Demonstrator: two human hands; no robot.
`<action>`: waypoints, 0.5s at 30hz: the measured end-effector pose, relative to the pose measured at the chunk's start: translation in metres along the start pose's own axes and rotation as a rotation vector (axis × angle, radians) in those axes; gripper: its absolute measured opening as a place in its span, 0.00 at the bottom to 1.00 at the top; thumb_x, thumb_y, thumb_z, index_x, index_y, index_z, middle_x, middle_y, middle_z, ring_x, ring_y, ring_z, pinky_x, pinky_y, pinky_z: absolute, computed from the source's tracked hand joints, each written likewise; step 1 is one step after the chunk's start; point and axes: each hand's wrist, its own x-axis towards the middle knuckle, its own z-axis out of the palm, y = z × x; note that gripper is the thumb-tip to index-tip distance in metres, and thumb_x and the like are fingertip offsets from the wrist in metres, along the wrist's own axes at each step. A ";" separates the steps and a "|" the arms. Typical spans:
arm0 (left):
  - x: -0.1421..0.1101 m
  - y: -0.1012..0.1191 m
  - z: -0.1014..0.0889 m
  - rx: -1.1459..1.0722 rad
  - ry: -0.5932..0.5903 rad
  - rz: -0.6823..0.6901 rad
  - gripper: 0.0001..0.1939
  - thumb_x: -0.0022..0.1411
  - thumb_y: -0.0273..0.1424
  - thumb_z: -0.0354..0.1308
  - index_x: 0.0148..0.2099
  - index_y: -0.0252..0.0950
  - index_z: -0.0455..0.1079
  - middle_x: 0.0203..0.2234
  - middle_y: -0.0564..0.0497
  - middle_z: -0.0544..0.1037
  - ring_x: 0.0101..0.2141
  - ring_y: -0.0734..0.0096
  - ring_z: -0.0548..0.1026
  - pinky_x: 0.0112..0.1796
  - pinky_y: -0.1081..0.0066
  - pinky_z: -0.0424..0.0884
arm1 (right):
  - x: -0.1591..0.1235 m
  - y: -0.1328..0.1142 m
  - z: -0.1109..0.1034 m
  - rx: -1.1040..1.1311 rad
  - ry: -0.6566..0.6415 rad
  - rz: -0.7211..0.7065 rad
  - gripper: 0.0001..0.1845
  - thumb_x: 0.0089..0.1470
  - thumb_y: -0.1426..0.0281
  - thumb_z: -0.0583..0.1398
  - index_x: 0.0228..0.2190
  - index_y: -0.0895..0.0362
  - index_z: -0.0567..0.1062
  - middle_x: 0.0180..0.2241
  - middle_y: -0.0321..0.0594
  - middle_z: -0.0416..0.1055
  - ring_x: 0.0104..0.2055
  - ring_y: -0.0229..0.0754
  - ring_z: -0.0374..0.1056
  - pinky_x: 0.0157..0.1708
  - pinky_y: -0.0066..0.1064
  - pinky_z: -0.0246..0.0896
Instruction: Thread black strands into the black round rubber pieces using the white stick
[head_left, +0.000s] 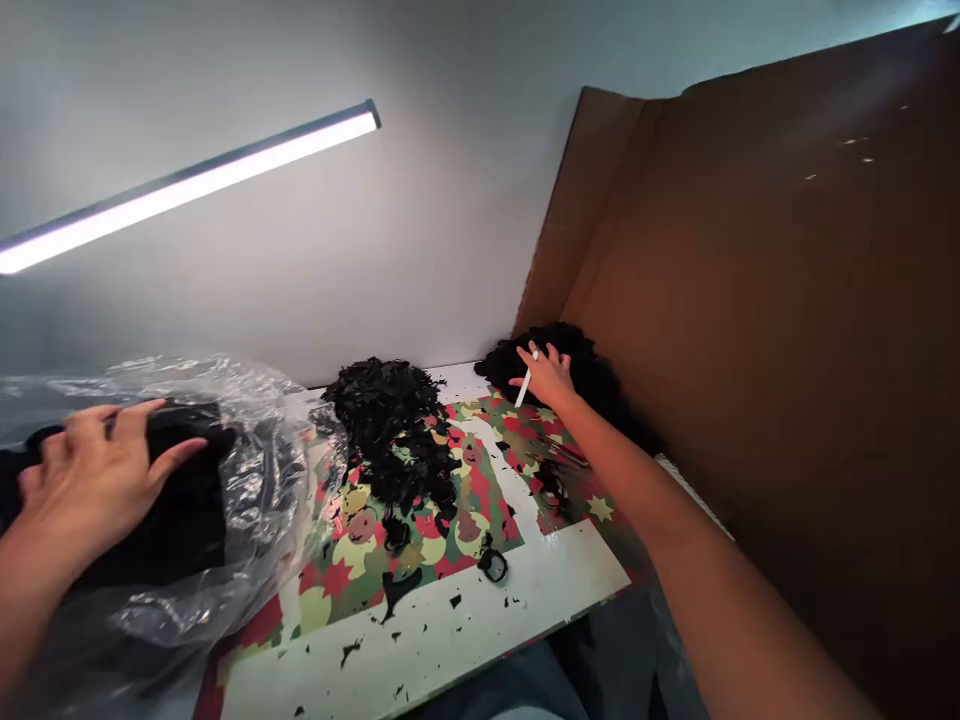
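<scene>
At lower left, the left hand (101,470), fingers apart, lies over black material (180,510) in clear plastic (262,480). Right of centre, the right hand (546,378) clamps a white stick (524,385) between fingers, over a black pile (592,375).

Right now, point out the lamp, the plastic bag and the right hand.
Lamp (187,192): head view, its lit strip.
Plastic bag (262,480): head view, its crumpled film.
Right hand (552,381): head view, its back.
</scene>
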 end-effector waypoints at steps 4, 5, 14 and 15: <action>0.001 0.002 0.003 0.186 -0.018 0.087 0.25 0.70 0.43 0.42 0.55 0.33 0.72 0.51 0.37 0.76 0.47 0.50 0.74 0.47 0.57 0.71 | 0.012 0.005 0.009 -0.067 -0.046 -0.020 0.37 0.60 0.50 0.58 0.65 0.52 0.62 0.67 0.59 0.54 0.59 0.67 0.60 0.52 0.56 0.57; -0.005 0.002 -0.001 0.189 0.035 0.071 0.24 0.70 0.40 0.43 0.55 0.32 0.72 0.51 0.38 0.76 0.47 0.52 0.74 0.48 0.58 0.70 | 0.014 0.006 0.011 -0.074 -0.047 -0.019 0.37 0.60 0.49 0.57 0.65 0.53 0.62 0.67 0.61 0.55 0.57 0.67 0.63 0.51 0.56 0.58; -0.002 -0.034 -0.008 0.018 -0.217 -0.211 0.29 0.69 0.44 0.46 0.64 0.33 0.64 0.61 0.34 0.70 0.59 0.42 0.67 0.54 0.47 0.64 | 0.042 0.029 0.050 -0.162 -0.040 -0.063 0.25 0.61 0.57 0.59 0.57 0.52 0.73 0.67 0.62 0.52 0.48 0.65 0.68 0.39 0.50 0.62; 0.005 -0.040 -0.008 0.010 -0.220 -0.246 0.27 0.69 0.42 0.45 0.61 0.30 0.67 0.59 0.33 0.72 0.57 0.43 0.69 0.53 0.49 0.65 | 0.044 0.030 0.051 -0.147 -0.049 -0.090 0.21 0.61 0.59 0.60 0.54 0.51 0.75 0.67 0.60 0.54 0.46 0.63 0.69 0.37 0.48 0.63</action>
